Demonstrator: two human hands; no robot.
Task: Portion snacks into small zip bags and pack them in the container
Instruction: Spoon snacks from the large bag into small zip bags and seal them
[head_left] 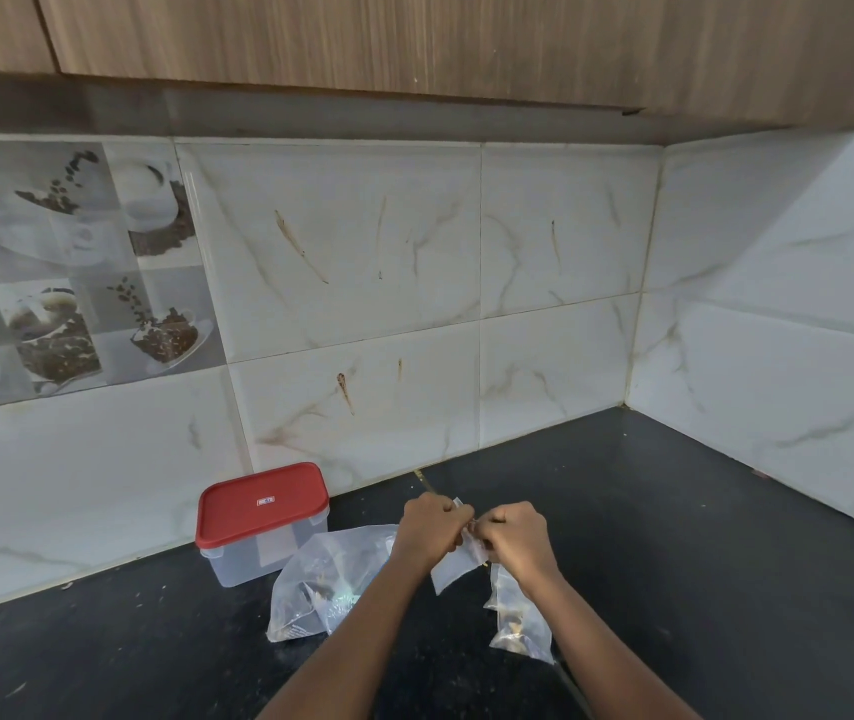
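Note:
Over the black counter (674, 537), my left hand (427, 527) and my right hand (515, 535) both pinch the top edge of a small clear zip bag (453, 566) that hangs between them. What it holds cannot be made out. A larger clear bag of snacks (320, 584) lies crumpled on the counter under my left forearm. Another small zip bag with brown snacks (515, 615) lies beneath my right wrist. The clear plastic container (253, 553) with its red lid (261, 504) on stands at the back left, against the wall.
White marble-look tiles (362, 262) form the wall behind and to the right, meeting in a corner. Wooden cupboards (414, 44) hang overhead. Crumbs are scattered over the counter's left part.

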